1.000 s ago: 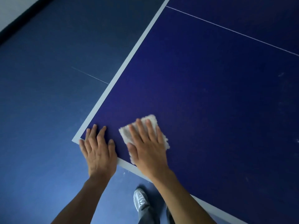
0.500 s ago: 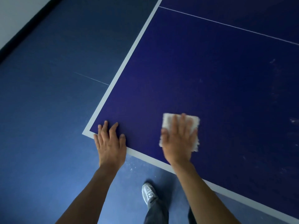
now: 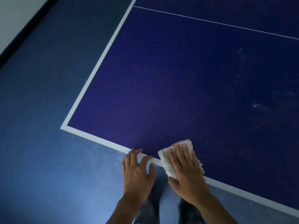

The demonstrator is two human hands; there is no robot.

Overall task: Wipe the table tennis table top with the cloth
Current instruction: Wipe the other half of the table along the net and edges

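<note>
The dark blue table tennis table top (image 3: 186, 75) fills the upper right, edged by a white border line. A white fluffy cloth (image 3: 166, 160) lies on the near edge of the table, across the border line. My right hand (image 3: 186, 172) presses flat on the cloth with straight fingers. My left hand (image 3: 137, 172) is just left of it, fingertips resting on the white border at the table's near edge, fingers spread.
Pale dusty smears (image 3: 258, 107) mark the table top at the right. A thin white centre line (image 3: 210, 21) crosses the far part. Blue floor (image 3: 40, 143) lies left and below the table corner (image 3: 63, 126). My trouser legs (image 3: 150, 207) show beneath the hands.
My right hand has drawn the cloth back toward the near edge. My left hand has moved right along the edge, away from the corner. The view has moved right.
</note>
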